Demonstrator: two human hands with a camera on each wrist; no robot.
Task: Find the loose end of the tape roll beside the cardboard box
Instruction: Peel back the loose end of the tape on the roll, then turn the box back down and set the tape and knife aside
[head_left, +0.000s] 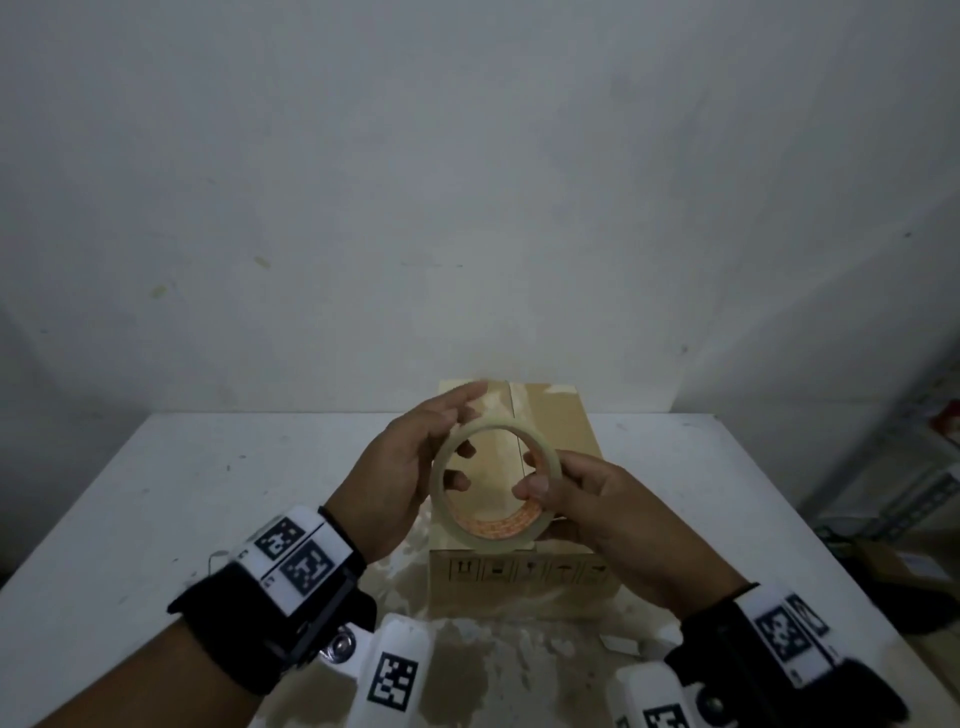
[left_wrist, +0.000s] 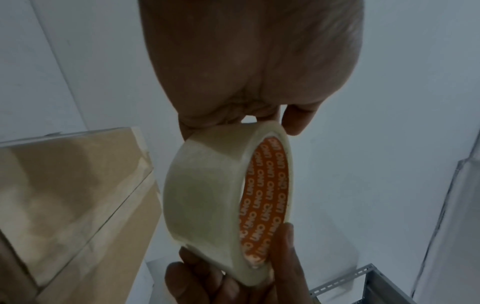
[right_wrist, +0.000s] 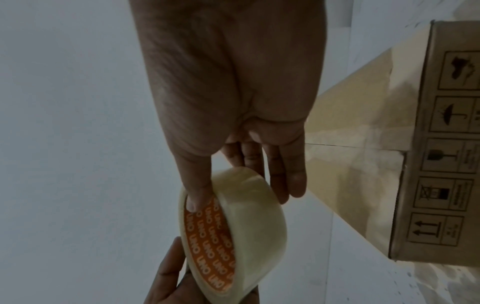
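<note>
Both hands grip the tape roll (head_left: 493, 480) above the cardboard box (head_left: 563, 415): left hand (head_left: 402, 467), right hand (head_left: 592, 499).

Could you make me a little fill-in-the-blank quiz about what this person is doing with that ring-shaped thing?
1. Both hands hold a roll of ____ above the cardboard box.
2. The inner core of the tape roll is coloured ____.
3. The right hand has its ____ inside the roll's hole.
4. The box stands on a ____ table.

Missing words: tape; orange; thumb; white
</note>
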